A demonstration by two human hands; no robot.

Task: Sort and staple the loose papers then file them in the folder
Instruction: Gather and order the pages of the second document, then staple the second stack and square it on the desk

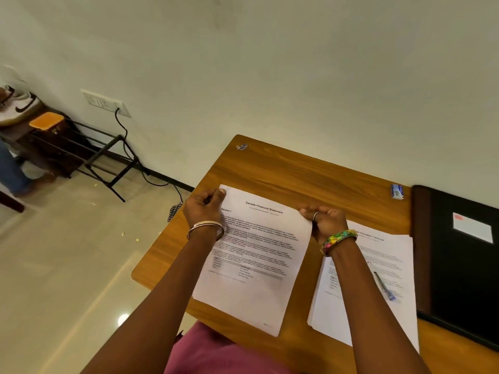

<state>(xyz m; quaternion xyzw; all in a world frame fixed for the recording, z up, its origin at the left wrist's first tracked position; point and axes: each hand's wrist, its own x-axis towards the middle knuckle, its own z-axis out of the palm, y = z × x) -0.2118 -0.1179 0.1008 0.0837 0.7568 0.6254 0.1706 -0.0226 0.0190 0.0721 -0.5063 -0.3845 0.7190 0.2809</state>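
A set of white printed papers headed "Sample Financial Statement" (253, 255) is held over the wooden table (310, 174). My left hand (202, 207) pinches its top left corner, and my right hand (325, 220) grips its top right corner. A second stack of loose papers (378, 306) lies flat on the table to the right, with a blue pen (383, 286) resting on it. A black folder (464, 265) with a white label lies shut at the far right. A small blue stapler (397, 190) sits near the wall, beside the folder's top corner.
The table stands against a pale wall. To the left are a tiled floor with paper scraps, a black metal rack (105, 157), a cable running from a wall socket (106, 102), and another person's legs (16, 168) at the far left edge.
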